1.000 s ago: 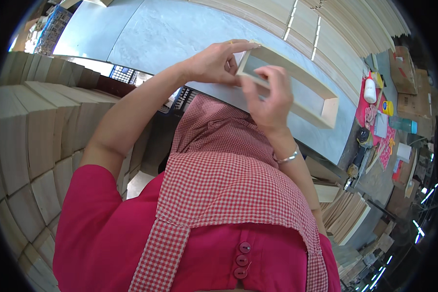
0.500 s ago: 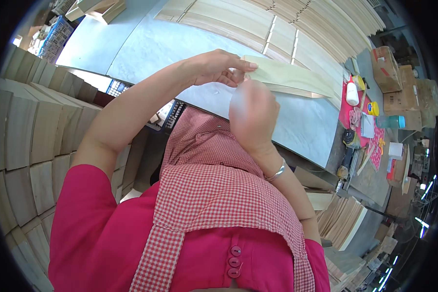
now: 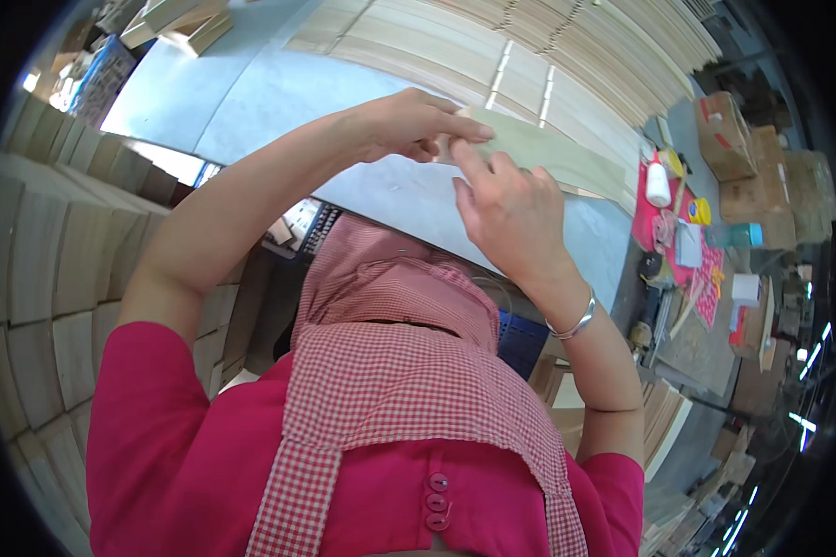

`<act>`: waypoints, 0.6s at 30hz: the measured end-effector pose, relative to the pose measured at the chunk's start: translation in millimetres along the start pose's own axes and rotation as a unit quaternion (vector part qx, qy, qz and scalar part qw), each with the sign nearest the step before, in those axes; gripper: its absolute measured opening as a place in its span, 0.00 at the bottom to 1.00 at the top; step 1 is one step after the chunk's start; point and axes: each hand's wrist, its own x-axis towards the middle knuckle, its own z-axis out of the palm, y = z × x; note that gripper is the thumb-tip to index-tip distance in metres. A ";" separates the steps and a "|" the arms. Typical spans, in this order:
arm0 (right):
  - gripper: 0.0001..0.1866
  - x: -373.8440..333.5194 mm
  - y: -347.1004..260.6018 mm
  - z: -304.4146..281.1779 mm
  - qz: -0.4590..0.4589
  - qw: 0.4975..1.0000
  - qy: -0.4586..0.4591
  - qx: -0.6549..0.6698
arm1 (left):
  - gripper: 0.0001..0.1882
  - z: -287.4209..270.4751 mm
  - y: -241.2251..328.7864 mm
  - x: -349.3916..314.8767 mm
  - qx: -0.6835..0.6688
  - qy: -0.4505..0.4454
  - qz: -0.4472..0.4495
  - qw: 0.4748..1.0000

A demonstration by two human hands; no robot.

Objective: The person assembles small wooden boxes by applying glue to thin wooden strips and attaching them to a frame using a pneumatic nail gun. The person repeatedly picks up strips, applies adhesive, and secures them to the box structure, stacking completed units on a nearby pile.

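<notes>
- One long, narrow piece of pale wood (image 3: 562,156) is being held over the grey-blue marbled tabletop (image 3: 251,97), its broad flat face being turned upward; whether it is being supported by the tabletop cannot be told.
- Its left end is being grasped by the left hand (image 3: 404,128), a digit being laid along the top face and the other fingers being curled at the end.
- An extended index finger of the right hand (image 3: 520,212) is being brought to that same end, just beside the left fingers; whether anything small is being pinched there cannot be told.
- A shiny silver bangle (image 3: 578,322) is being worn on the right wrist, and a red-and-white checked cloth apron (image 3: 409,381) is being worn over a deep pink shirt (image 3: 158,432).
- Many long, pale wooden strips (image 3: 622,56) are being kept in rows beyond the held piece.
- Several open pale wooden boxes (image 3: 198,35) are being left at the far left of the tabletop.
- A white plastic bottle with a red tip (image 3: 658,186), a small yellow tub (image 3: 699,212) and a clear bluish bottle (image 3: 732,236) are being kept together at the right.
</notes>
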 end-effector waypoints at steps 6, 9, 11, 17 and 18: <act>0.14 -24.5 1.4 -16.2 0.015 0.992 -0.088 0.094 | 0.22 10.1 12.4 -8.3 0.066 0.002 0.009 0.998; 0.08 -53.5 13.4 -14.4 0.059 0.975 -0.011 0.213 | 0.32 -7.2 -10.2 1.9 0.086 -0.013 0.068 0.994; 0.07 -82.4 53.5 -2.4 0.160 0.963 0.090 0.196 | 0.39 -12.3 -37.1 -1.5 0.086 -0.001 0.114 0.990; 0.17 -186.5 244.6 -14.5 0.415 0.896 0.145 -0.061 | 0.47 -8.9 -91.3 4.9 0.114 -0.014 0.210 0.971; 0.20 -197.4 269.3 -22.1 0.467 0.869 0.107 -0.120 | 0.48 -5.4 -83.4 5.0 0.152 -0.024 0.222 0.963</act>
